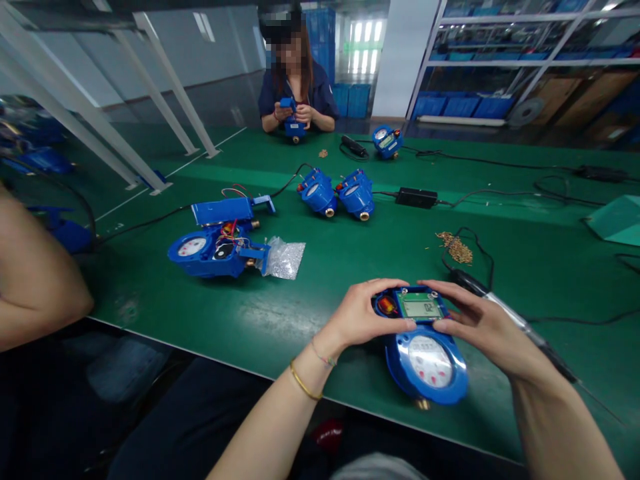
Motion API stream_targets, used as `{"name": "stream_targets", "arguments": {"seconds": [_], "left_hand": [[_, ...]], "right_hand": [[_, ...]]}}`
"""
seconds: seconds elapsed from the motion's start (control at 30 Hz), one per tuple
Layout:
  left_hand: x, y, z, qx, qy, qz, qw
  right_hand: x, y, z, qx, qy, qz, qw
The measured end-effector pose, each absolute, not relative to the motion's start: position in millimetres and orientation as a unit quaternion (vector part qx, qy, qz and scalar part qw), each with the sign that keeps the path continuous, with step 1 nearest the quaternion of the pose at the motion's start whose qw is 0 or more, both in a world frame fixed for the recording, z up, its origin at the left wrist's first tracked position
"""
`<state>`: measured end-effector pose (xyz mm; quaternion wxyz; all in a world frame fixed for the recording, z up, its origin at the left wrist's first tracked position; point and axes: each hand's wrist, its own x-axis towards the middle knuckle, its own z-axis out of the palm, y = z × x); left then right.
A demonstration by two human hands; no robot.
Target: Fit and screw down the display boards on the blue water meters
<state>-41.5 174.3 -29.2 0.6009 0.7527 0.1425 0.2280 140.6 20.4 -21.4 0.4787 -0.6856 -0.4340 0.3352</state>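
A blue water meter [425, 360] lies at the table's front edge, its round dial facing up. Above the dial sits a green circuit board with a small LCD screen [423, 308], and reddish wound parts [387, 306] show in the opening to its left. My left hand [367, 310] grips the left side of this upper section, thumb by the screen's lower edge. From the right, my right hand [475, 320] holds the same section with fingers on its top edge and thumb below. An electric screwdriver [520, 323] lies just beyond my right hand, partly behind it.
Brass-coloured screws [456, 248] lie in a pile behind the screwdriver. An opened blue meter [213, 253] and a silvery bubble bag [286, 258] are at left. Two meters [356, 195] stand mid-table near a black adapter [417, 197]. A co-worker [299, 87] opposite handles another meter.
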Motion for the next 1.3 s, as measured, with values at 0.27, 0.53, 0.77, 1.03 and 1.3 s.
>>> {"name": "stream_targets", "arguments": {"seconds": [0.27,0.53,0.77,1.03,1.3], "left_hand": [[-43.1,172.1,-24.2,0.796,0.134,0.213,0.551],[-41.7,167.9,-23.2,0.784,0.136,0.221,0.563],[-38.1,157.4,-22.9,0.788,0.180,0.250,0.533],[-36.7,174.0,-17.4,0.811,0.167,0.196,0.525],[-37.3,162.7,-37.6,0.643,0.200,0.206,0.710]], "right_hand": [[138.0,22.9,-18.6,-0.696,-0.426,0.324,0.479],[139.3,22.1,-21.9,-0.689,-0.411,0.333,0.496],[138.3,22.2,-22.3,-0.688,-0.409,0.335,0.497],[138.7,28.0,-14.9,-0.681,-0.436,0.332,0.485],[138.7,25.6,-17.1,-0.666,-0.475,0.329,0.473]]}}
